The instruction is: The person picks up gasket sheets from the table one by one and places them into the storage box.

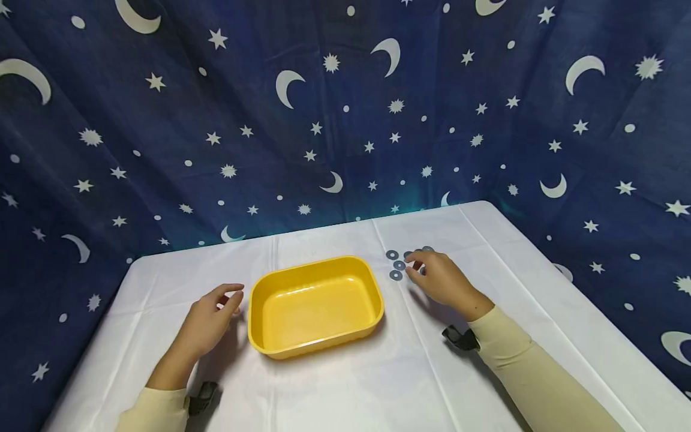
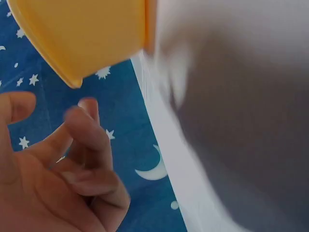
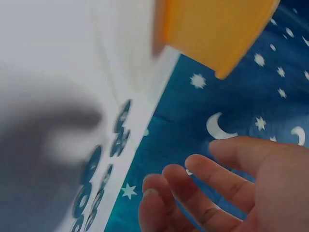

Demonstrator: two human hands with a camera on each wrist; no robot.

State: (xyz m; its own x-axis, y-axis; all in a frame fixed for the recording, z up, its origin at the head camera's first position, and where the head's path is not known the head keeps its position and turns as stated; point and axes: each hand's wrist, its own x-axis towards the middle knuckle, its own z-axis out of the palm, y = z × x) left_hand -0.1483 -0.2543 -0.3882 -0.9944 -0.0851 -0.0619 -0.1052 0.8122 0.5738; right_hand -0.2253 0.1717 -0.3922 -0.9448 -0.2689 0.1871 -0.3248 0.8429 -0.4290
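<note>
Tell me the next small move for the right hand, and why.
I'd probably lower the right hand slightly and pinch one washer: the hand hangs above the table close beside the washers, seemingly holding nothing, while the left hand is across the yellow tray.

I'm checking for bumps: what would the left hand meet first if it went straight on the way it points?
Probably the left end of the yellow tub, just ahead of the left hand. Height is hard to judge, so it might pass over the rim instead.
</note>
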